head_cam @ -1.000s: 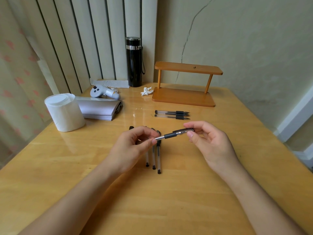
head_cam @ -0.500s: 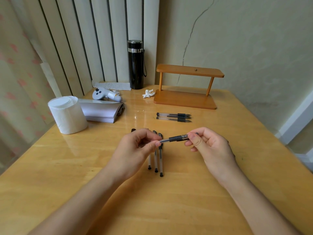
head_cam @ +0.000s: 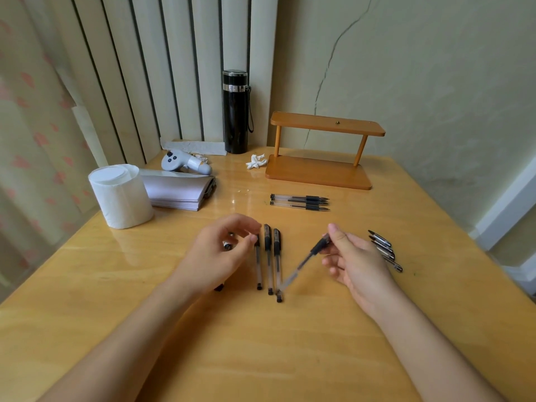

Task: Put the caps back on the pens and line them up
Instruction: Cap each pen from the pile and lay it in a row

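Note:
My right hand [head_cam: 356, 259] is closed on a pen [head_cam: 304, 262] near its black grip. The clear barrel slants down-left, blurred, and its far end reaches the near end of a row of capped pens [head_cam: 268, 262] lying side by side mid-table. The fingers hide the pen's tip end. My left hand [head_cam: 214, 256] hovers over the left side of that row with fingers curled and apart; another pen [head_cam: 219, 287] pokes out from under it. Three uncapped pens [head_cam: 300, 201] lie farther back. Several loose caps [head_cam: 384, 250] lie just right of my right hand.
A wooden two-tier stand [head_cam: 319, 172] and a black flask [head_cam: 235, 111] stand at the back. On the left are a white paper roll [head_cam: 120, 195], a stack of paper [head_cam: 177, 190], a grey controller [head_cam: 185, 163] and a crumpled tissue [head_cam: 256, 161].
My left hand has let go of the pen's end and drawn back left. My right hand has swung the pen from level to slanting down toward the row, uncovering the caps.

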